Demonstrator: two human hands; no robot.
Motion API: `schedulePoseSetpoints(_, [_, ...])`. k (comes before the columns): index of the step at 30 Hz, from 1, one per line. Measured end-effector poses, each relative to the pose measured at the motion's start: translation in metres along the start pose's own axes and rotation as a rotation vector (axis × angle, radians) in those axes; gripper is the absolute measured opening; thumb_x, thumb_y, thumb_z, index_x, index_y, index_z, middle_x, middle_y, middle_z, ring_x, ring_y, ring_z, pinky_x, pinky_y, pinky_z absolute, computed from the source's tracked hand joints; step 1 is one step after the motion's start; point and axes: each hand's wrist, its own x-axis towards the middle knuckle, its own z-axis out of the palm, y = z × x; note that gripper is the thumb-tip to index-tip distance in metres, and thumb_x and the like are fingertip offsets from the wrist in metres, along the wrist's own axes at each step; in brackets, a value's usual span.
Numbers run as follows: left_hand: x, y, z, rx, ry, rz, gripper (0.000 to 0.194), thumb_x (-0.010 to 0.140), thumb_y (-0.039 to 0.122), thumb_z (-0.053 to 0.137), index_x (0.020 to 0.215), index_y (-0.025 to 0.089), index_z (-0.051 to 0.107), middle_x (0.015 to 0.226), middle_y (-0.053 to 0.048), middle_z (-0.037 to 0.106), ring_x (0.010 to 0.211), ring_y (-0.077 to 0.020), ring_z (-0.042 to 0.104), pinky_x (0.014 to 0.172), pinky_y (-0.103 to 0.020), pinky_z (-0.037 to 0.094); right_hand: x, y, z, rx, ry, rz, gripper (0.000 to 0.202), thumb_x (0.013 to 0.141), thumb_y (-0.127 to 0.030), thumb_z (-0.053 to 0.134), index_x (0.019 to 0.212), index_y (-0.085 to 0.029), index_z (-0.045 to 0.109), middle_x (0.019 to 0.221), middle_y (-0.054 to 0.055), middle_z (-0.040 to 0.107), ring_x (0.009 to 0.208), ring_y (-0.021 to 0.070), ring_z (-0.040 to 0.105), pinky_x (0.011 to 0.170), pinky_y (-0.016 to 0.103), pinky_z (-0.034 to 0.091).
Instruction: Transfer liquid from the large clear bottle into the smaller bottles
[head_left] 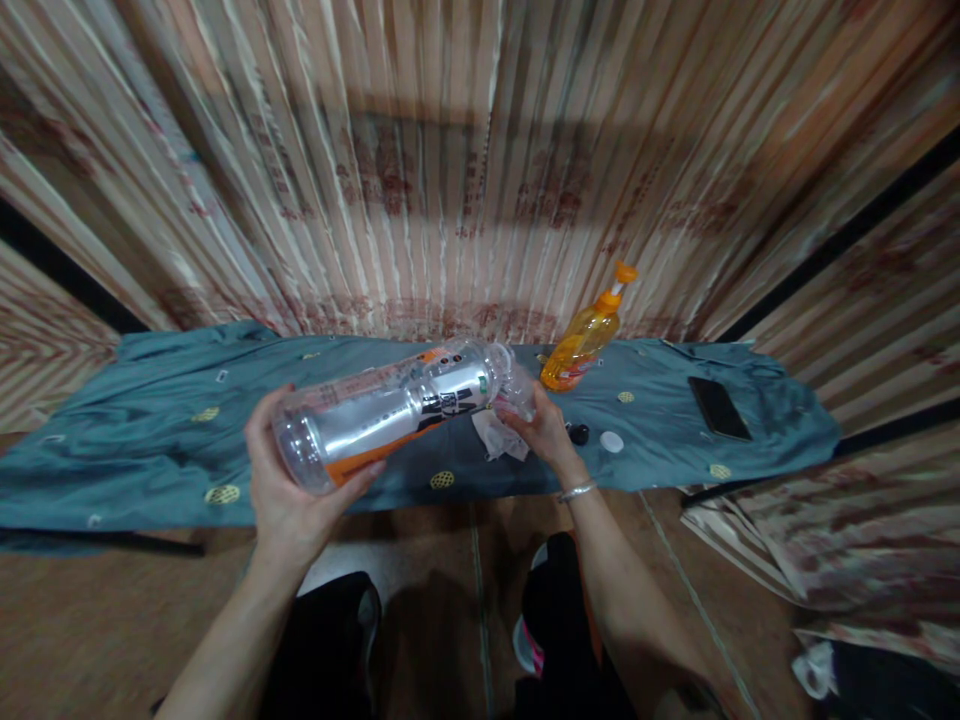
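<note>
A large clear plastic bottle [382, 415] with a silver and orange label is held tilted above the cloth, its neck pointing right and slightly up. My left hand [289, 490] is wrapped around its base end. At the neck, my right hand [544, 430], with a bracelet on the wrist, is closed on a clear plastic piece [516, 388] touching or close to the bottle's mouth; its exact shape is blurred. Beneath these fingers lies a crumpled whitish wrapper or tissue [499, 437]. Whether the right fingers also touch it, I cannot tell.
An orange pump bottle [581, 345] stands behind my right hand on the blue-green cloth [315, 360]. A small black object [577, 433], a white round cap [611, 441] and a dark phone [718, 408] lie to the right. A pleated curtain [450, 180] hangs behind.
</note>
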Motion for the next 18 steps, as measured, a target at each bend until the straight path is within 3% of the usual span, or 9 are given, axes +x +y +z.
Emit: schedulePoseSetpoints(18, [-0.0005, 0.0033, 0.0013, -0.008, 0.012, -0.003, 0.095, 0.053, 0.052, 0.091, 0.136, 0.030, 0.051, 0.132, -0.009, 0.058, 0.115, -0.0357, 0.061, 0.107, -0.060, 0.051, -0.0010, 0.0005, 0.0007, 0.043, 0.000, -0.047, 0.049, 0.078, -0.033, 0.074, 0.122, -0.021, 0.059, 0.109, 0.007, 0.074, 0.093, 0.0252, 0.071, 0.081, 0.037, 0.057])
